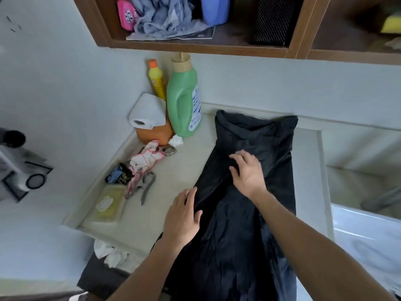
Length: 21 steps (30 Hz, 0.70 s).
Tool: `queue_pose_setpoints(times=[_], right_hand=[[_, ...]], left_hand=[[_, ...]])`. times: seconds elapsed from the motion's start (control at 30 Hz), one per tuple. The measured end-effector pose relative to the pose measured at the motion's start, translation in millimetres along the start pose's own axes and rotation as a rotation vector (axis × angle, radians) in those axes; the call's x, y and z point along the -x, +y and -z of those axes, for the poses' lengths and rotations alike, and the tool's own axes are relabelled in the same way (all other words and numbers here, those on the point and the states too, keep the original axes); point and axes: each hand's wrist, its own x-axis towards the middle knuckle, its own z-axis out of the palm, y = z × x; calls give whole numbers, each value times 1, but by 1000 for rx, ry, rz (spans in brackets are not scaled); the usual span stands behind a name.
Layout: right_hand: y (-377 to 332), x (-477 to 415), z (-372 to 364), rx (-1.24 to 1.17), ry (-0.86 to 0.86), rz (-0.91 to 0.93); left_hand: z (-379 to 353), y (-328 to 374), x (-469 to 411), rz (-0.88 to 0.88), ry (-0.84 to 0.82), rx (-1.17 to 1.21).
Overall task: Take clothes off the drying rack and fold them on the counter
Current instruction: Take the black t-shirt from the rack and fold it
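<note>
A dark navy garment [245,231] lies lengthwise on the pale counter [180,170], its far end by the wall and its near end hanging over the front edge. My right hand [248,173] rests flat on the middle of the garment with fingers spread. My left hand [183,216] lies at the garment's left edge, fingers straight, thumb touching the cloth. No drying rack is in view.
Left of the garment stand a green detergent bottle [184,98], a yellow bottle [156,80], a paper roll [147,111] on an orange tub, a pink-white cloth [144,162], pliers [146,185] and a wipes pack [108,203]. A wooden shelf [195,47] hangs overhead. A sink [360,187] lies right.
</note>
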Motion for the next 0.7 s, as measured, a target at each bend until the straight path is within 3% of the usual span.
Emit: queue_pose_setpoints(times=[0.07,0.13,0.27,0.53,0.6,0.7], right_hand=[[-46,57,-10,-38,61,143],[-81,113,-28,14,-7,178],[-106,174,-61,278,-234,74],[-136,175,-54,480,-521,-101],[-151,177,-50,473,-520,-155],[-181,196,-49,368,-334,-86]], left_hand=[[7,-3,15,30,33,-58],[18,-5,26,120,0,-7],[38,-13,47,237,-155,71],[64,-54,123,172,-338,273],[71,-62,139,145,-309,321],[81,-68,160,111,-211,389]])
